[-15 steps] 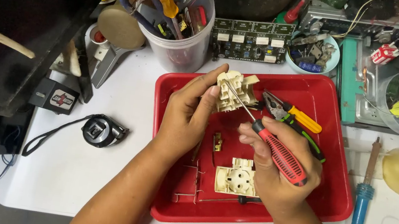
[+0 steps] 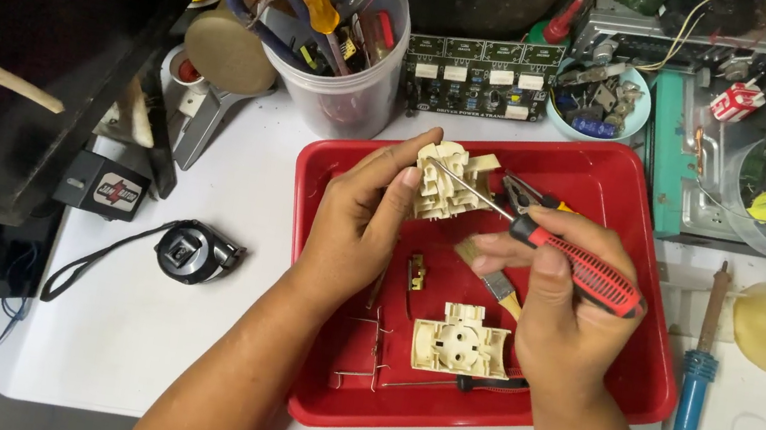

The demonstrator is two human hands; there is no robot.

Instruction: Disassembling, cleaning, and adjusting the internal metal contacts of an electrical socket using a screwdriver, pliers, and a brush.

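Left hand (image 2: 356, 226) gripping cream plastic socket body (image 2: 444, 182) above red plastic tray (image 2: 630, 186); inner contacts too small to make out. Right hand (image 2: 562, 302) closed around red-handled screwdriver (image 2: 578, 266), tip in socket body, hiding part of pliers (image 2: 528, 194). One cream socket cover (image 2: 462, 340) below. Blue soldering iron (image 2: 694, 378) on white worktop (image 2: 183, 337).

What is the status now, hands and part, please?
Left hand holds cream socket part over red tray. Right hand holds screwdriver, tip in part. Pliers close behind, nothing blocking.
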